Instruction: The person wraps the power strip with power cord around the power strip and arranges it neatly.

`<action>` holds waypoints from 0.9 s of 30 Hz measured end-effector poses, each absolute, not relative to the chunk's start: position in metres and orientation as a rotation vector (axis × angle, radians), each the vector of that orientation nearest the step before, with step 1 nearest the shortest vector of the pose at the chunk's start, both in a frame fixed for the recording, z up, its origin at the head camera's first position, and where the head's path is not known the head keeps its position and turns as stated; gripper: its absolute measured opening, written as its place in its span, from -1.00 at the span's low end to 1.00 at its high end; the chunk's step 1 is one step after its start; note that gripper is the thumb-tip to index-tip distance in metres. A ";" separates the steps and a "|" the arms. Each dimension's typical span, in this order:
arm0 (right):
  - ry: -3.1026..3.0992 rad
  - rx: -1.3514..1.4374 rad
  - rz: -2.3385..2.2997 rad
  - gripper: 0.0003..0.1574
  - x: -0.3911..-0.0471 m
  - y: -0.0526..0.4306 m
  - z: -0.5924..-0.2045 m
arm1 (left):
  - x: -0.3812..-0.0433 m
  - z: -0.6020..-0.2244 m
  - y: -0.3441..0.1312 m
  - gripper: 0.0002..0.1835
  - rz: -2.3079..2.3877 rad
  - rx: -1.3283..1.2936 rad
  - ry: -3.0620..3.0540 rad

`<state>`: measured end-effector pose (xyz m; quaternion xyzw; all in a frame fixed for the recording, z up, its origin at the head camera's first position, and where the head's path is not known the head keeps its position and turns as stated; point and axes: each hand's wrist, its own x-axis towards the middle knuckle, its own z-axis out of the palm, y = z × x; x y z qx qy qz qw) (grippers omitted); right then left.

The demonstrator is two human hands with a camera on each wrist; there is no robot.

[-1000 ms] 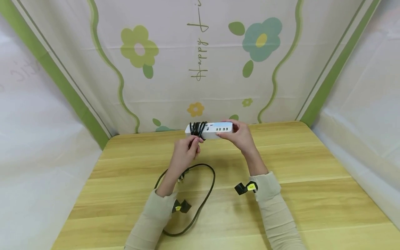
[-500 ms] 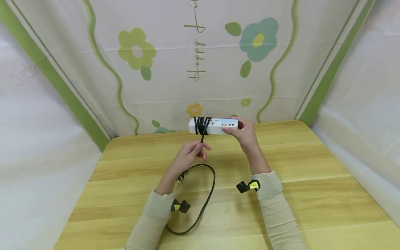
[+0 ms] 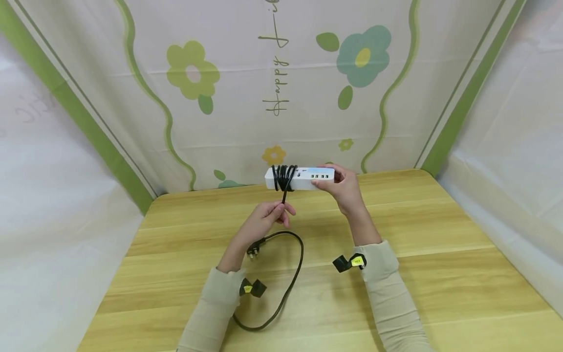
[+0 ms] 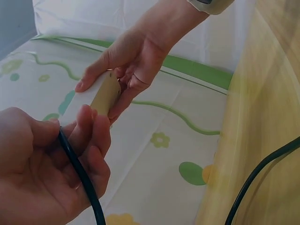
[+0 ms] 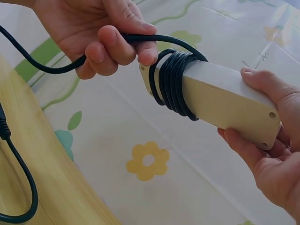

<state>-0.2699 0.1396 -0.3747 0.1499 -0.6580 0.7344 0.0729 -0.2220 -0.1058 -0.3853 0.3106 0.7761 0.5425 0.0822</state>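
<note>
While right hand [image 3: 345, 189] grips power strip [image 3: 303, 184], left hand [image 3: 260, 220] pinching black cord [image 3: 285, 177], wound around strip

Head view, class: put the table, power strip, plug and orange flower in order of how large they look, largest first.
1. Table
2. Power strip
3. Orange flower and plug, unranked: both look small, and the plug seems nearer the camera, so their order is unsure.
</note>
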 end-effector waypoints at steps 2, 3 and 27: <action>-1.977 0.446 2.203 -0.43 -0.270 0.140 -0.375 | -0.222 -0.386 -0.106 -0.57 1.615 0.927 2.336; -1.977 0.445 2.199 -0.43 -0.270 0.140 -0.375 | -0.222 -0.385 -0.106 -0.57 1.613 0.926 2.340; -1.834 0.367 2.321 -0.52 -0.263 0.126 -0.368 | -0.223 -0.399 -0.091 -0.58 1.697 1.024 2.336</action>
